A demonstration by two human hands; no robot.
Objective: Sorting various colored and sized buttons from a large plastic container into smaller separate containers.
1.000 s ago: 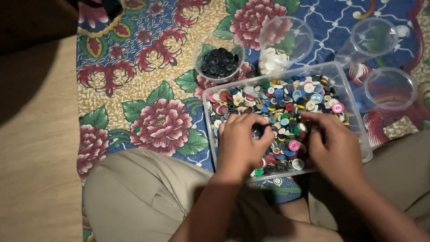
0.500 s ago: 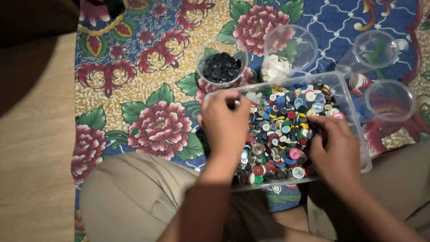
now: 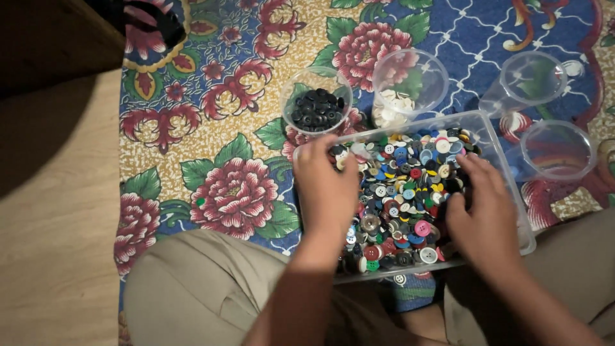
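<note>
A clear plastic tray (image 3: pixel 509 186) heaped with several multi-coloured buttons (image 3: pixel 407 192) rests against my knees. My left hand (image 3: pixel 327 186) lies over the tray's left side. Its fingertips are at the far left rim, just below a clear cup of black buttons (image 3: pixel 317 106), and whether it pinches a button is hidden. My right hand (image 3: pixel 483 214) rests in the right part of the tray, fingers spread on the buttons. A second clear cup (image 3: pixel 410 80) beyond the tray holds white buttons.
Two empty clear cups (image 3: pixel 532 77) (image 3: pixel 557 150) stand to the right of the tray. Everything sits on a floral mat (image 3: pixel 224 186). Bare wooden floor (image 3: pixel 57 224) lies to the left. My knees in beige trousers (image 3: pixel 192 288) are at the bottom.
My left hand has moved from the middle of the tray up to its far left corner, toward the cup of black buttons. My right hand has stayed on the tray's right side.
</note>
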